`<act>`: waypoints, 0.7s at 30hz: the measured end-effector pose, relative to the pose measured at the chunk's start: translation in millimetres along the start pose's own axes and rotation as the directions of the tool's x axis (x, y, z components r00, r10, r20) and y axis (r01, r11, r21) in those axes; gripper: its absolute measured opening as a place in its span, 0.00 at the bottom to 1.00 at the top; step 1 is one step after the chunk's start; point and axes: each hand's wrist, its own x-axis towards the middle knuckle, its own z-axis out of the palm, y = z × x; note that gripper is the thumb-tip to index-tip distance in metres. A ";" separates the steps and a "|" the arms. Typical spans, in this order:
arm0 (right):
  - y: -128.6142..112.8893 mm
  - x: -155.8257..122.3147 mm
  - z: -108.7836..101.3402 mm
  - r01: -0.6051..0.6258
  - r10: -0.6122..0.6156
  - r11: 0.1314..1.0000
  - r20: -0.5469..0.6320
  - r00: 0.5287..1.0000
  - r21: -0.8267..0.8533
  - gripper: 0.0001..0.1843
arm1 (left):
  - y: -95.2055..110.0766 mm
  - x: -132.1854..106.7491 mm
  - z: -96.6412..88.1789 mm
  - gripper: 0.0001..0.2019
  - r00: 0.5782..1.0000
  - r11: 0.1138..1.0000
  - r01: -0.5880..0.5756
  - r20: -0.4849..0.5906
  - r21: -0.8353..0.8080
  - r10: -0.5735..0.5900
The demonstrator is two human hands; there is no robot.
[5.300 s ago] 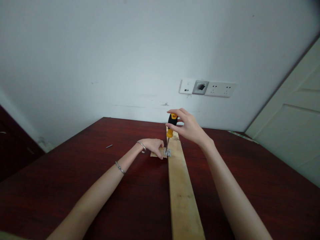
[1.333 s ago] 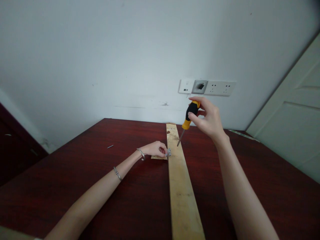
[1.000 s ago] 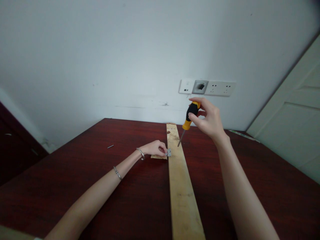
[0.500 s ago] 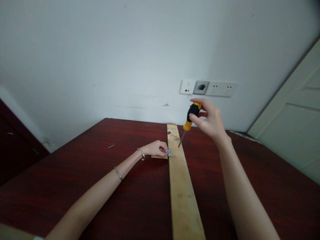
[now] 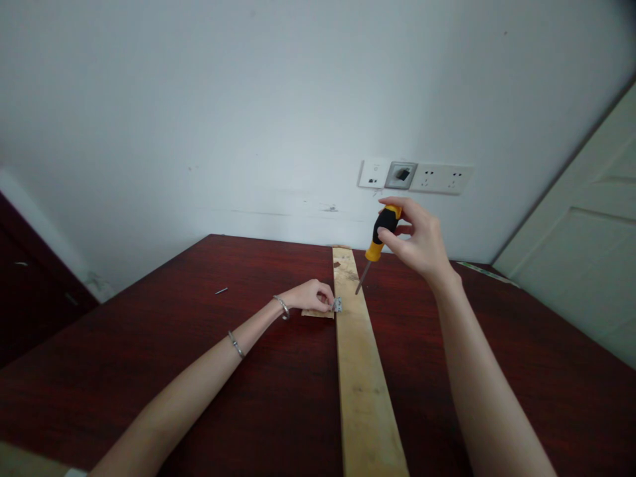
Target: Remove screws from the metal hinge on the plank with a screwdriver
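My right hand (image 5: 415,238) grips the yellow and black handle of a screwdriver (image 5: 385,225) between thumb and fingers. The shaft slants down and left, its tip over the far part of a long wooden board (image 5: 365,377). At the board's left edge, the thumb and fingers of my left hand (image 5: 312,296) are pinched on a small metal hinge (image 5: 338,304). Part of the hinge is hidden by my fingertips; the visible leaf, with holes, lies on the board. A short piece of wood (image 5: 318,314) lies beneath my left hand, mostly covered by it.
The dark red tabletop (image 5: 238,397) meets a white wall at the back. A small metal rod or screw (image 5: 221,291) lies left of my left hand. Wall sockets (image 5: 442,177) sit behind my right hand. A pale door (image 5: 586,232) stands at the right.
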 end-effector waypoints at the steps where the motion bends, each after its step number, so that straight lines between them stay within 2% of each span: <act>1: -0.2 0.1 -0.1 0.001 -0.001 1.000 0.000 1.000 0.001 0.26 | -0.7 0.2 0.3 0.09 1.000 1.000 0.008 0.003 0.007 -0.008; 8: -1.9 0.3 -1.2 -0.011 0.011 1.000 0.003 1.000 0.013 0.26 | -0.9 0.0 1.3 0.08 1.000 0.997 0.008 -0.005 0.080 -0.008; 14: -0.5 0.0 -1.9 -0.008 0.008 1.000 -0.005 1.000 0.002 0.26 | 1.0 0.0 1.3 0.08 0.999 0.999 0.027 -0.028 0.031 -0.026; 18: -1.0 0.6 -3.1 -0.010 0.010 1.000 -0.012 1.000 -0.004 0.26 | 6.3 0.6 -3.7 0.06 0.996 0.999 0.013 -0.090 0.031 -0.010; 21: -2.6 0.5 -5.6 -0.015 0.015 1.000 -0.010 1.000 -0.008 0.26 | 12.7 -2.0 -14.5 0.06 0.984 0.999 0.026 -0.178 0.026 -0.021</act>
